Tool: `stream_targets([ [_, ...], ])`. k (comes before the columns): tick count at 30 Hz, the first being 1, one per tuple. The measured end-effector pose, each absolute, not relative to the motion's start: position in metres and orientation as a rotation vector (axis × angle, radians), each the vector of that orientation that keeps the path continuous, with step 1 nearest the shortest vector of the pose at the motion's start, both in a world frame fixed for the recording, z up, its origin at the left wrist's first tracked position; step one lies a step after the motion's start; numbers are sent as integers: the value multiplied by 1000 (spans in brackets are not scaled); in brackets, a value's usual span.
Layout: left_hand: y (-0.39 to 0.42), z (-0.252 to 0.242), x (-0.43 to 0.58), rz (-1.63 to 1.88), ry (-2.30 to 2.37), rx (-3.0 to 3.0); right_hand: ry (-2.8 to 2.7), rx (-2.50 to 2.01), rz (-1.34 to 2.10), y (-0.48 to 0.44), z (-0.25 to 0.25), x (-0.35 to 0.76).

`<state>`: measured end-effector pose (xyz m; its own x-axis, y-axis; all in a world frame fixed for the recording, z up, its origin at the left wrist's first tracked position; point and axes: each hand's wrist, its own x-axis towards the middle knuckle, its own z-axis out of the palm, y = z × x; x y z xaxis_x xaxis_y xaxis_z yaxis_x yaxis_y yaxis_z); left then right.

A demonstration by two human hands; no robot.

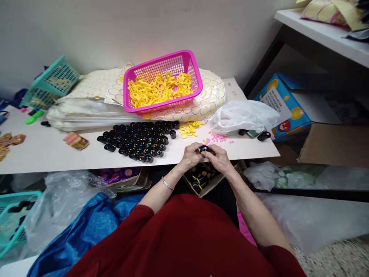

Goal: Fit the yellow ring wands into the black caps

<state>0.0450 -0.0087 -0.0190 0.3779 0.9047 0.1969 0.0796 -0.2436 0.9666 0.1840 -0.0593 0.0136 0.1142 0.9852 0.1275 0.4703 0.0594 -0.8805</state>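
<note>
A teal basket point(59, 82) leans at the far left corner of the surface point(49, 156), with bright green pieces point(37, 114) just beside it. A small pink-and-yellow packet point(76, 141) lies left of middle, near the front edge. Beyond the right edge sits an open blue carton point(288, 112); below the front left, crumpled blue sheeting point(92, 223).

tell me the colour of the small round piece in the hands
The small round piece is mainly black with some pink on top; head view shows it best.
</note>
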Motion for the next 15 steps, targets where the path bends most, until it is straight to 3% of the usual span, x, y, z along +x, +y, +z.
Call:
stream_targets([
  [7, 8, -25, 30, 952, 1092, 1836, -1855, -1859, 444, 18, 31, 165],
  [15, 7, -27, 31, 865, 1110, 1923, -1842, -2050, 505, 58, 20, 146],
])
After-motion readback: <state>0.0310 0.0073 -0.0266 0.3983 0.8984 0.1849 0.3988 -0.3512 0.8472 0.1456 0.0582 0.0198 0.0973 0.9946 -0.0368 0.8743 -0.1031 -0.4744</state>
